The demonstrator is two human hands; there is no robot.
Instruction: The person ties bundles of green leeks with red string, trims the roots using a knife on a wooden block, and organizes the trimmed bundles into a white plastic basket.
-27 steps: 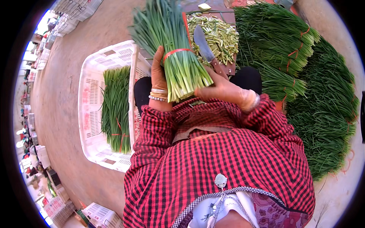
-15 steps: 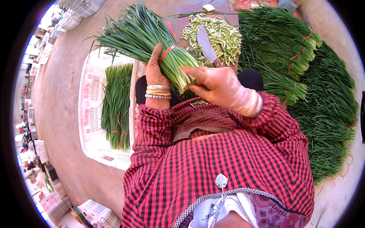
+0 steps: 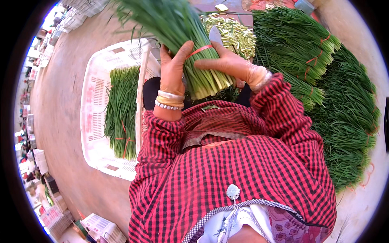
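A thick bunch of garlic chives [image 3: 210,77] slants in front of me, pale cut stems toward my lap and leaf tips pointing away. Its leaves are blurred. Around the stems runs a red band [image 3: 200,50]. My left hand [image 3: 173,73] grips the bunch on its left side, thumb up, fingers partly hidden behind it. From the right, my right hand [image 3: 235,67] clasps it just below the band, one finger laid across the stems. Beyond that hand lies a knife [image 3: 215,35], its blade partly covered, beside a heap of chopped stem ends [image 3: 237,37].
A white plastic crate [image 3: 87,125] at my left holds banded chives [image 3: 120,107]. Large piles of chives [image 3: 342,133] cover the floor on the right, several tied with red bands. Another white crate [image 3: 103,227] stands at the lower left. A bluish container [image 3: 305,6] is at the far right.
My right hand has moved from the stem ends up to the side of the bunch and now clasps it. The bunch has turned more upright and shifted slightly right, covering part of the knife.
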